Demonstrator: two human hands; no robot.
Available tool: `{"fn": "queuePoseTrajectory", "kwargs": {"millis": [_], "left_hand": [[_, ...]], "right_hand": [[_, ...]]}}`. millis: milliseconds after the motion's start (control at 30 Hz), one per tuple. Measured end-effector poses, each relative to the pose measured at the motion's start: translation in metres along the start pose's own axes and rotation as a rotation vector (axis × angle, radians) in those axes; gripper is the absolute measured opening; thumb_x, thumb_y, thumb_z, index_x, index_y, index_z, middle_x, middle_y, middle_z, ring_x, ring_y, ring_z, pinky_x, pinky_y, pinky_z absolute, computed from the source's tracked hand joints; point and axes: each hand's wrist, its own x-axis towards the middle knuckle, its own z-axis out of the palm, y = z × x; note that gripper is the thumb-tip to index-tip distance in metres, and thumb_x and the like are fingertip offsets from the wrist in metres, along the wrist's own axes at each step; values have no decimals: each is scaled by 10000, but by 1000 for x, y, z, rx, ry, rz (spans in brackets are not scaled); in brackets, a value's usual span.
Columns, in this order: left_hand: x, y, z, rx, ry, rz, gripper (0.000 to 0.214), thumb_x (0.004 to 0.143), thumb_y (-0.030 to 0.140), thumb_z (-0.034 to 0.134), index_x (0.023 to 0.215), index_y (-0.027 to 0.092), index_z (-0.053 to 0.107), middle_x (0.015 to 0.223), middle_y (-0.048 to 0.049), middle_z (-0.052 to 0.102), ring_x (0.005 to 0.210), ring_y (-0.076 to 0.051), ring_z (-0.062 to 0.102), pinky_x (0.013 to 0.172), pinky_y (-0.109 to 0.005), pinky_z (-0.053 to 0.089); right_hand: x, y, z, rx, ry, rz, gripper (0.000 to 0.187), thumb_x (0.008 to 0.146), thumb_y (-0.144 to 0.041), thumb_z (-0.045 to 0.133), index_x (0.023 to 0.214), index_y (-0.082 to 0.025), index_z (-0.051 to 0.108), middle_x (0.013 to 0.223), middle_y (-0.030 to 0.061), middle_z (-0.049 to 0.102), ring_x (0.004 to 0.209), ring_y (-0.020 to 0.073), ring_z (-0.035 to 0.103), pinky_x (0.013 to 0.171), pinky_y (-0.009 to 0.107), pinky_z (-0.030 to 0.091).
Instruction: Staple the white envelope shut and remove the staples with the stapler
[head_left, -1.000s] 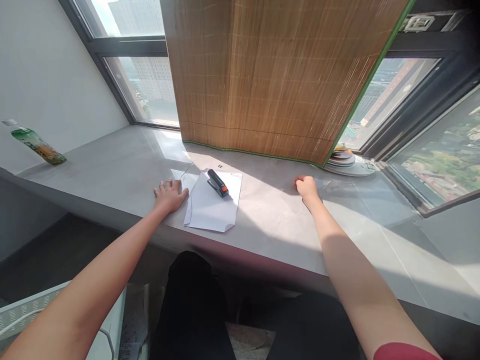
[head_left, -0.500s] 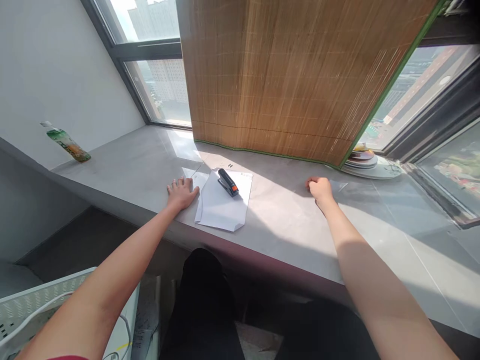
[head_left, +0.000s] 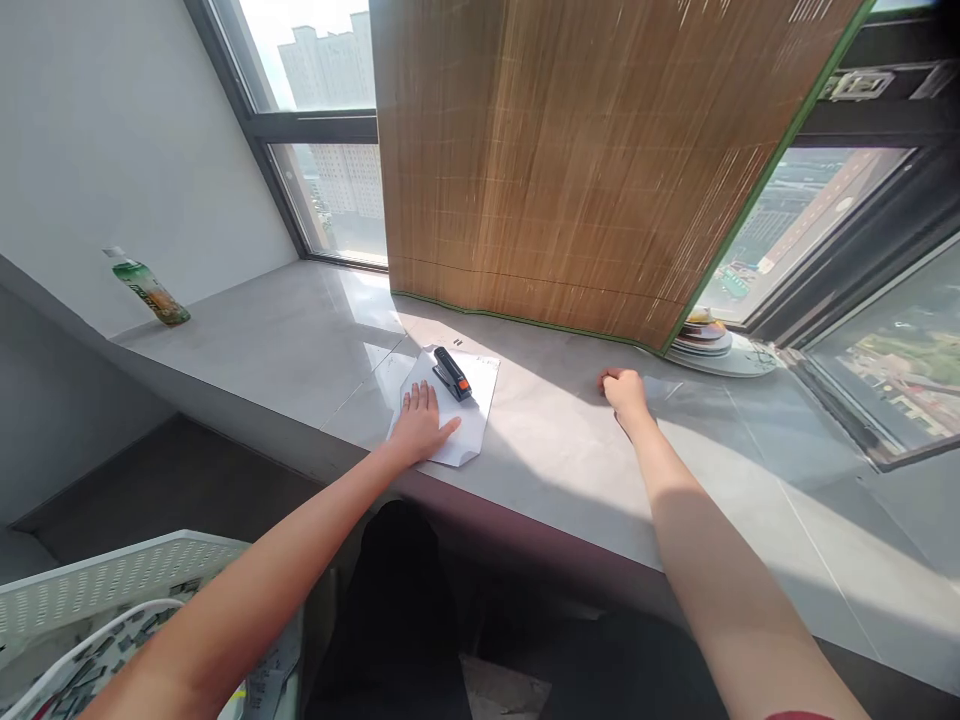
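Observation:
My left hand [head_left: 420,425] lies flat on white paper sheets [head_left: 472,435], with its fingers stretched out and thumb apart. Just beyond its fingertips, a black stapler with an orange patch [head_left: 452,374] rests on the paper. Two tiny dark pieces, perhaps staples [head_left: 457,342], lie on the sill behind the sheets. Off to the right, my right hand [head_left: 624,392] rests closed on the grey sill [head_left: 555,420]. Whatever its curled fingers hold, if anything, is hidden. A thin, clear piece [head_left: 664,388] lies beside that hand; its kind is unclear.
A green-labelled bottle [head_left: 152,292] stands by the left wall. Stacked plates [head_left: 705,345] sit at the window on the right. A bamboo blind [head_left: 540,170] hangs down behind the sill. Below left is a white basket [head_left: 135,570] with a cable and papers.
My left hand has moved right, from the sill beside the paper onto the sheets. My right hand stays closed in about the same place. The camera view has shifted slightly.

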Motion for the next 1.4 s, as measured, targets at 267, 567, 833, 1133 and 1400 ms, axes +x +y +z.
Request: {"fn": "queuePoseTrajectory", "kwargs": {"millis": [267,567,833,1133,1400], "left_hand": [[-2,1,17,98,-1,22,913,1103,606,393,1729,-55,320,1820,-317,185,1721,-461,159,1390,-598,184],[-24,75,27,53,17,43,937,1085,601,438,1725,-72,317,1809,-321,210,1709,-485,188,1384,-623,193],[-44,179,45,-53,112,106,1009,1028,667,551,1701,-66,385,1791,-336,261,1690,-543,191,1365,-681,212],[-44,185,43,-132,122,104,1007,1011,624,599,1669,-114,409,1750,-405,270,1677,-573,201,1342,-727,233],[-44,187,45,-126,135,93,1002,1011,645,594,1676,-84,424,1753,-374,316,1679,-563,209,1357,-702,225]], "right_hand": [[6,8,3,-26,-37,101,202,699,-289,537,765,-227,718,733,80,693,799,275,645,763,362,494],[-28,-46,19,249,-227,-329,279,949,-449,562,967,-244,750,1043,99,737,932,288,646,827,415,547],[-56,-65,24,383,-647,-594,755,803,-605,905,1420,-303,591,1316,91,671,1059,279,667,873,422,589],[-59,-71,17,484,-562,-661,425,895,-275,702,1318,-259,738,1267,86,746,1156,295,699,1032,489,560],[-58,-73,15,502,-585,-651,405,878,-309,761,1281,-260,770,1232,87,752,1179,296,704,1024,470,569]]}}
